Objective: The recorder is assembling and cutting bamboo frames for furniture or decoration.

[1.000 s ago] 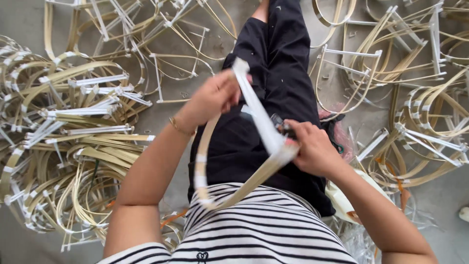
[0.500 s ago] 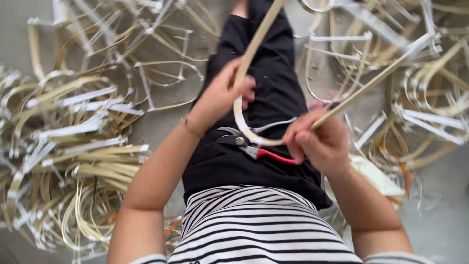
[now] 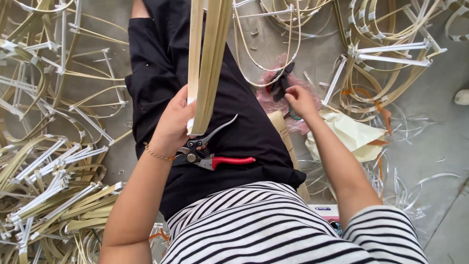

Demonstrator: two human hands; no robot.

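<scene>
My left hand (image 3: 175,122) grips the lower ends of a doubled bamboo strip (image 3: 209,58) that rises straight up out of the top of the view. Pruning shears (image 3: 212,151) with a red handle lie on my lap, on black trousers, just below that hand. My right hand (image 3: 300,100) reaches out to the right and touches a pink plastic bag (image 3: 273,100) with a small black object (image 3: 281,80) on it, on the floor. Whether its fingers pinch anything is hidden.
Piles of bent bamboo loops tied with white strips lie to the left (image 3: 53,195) and at the upper right (image 3: 386,54). A cream paper sheet (image 3: 351,134) and clear plastic strips (image 3: 415,190) lie on the grey floor at right.
The strip, held bent in both hands before, now stands upright in my left hand alone. My right hand has let go and reached right to the pink bag. The shears stay on my lap.
</scene>
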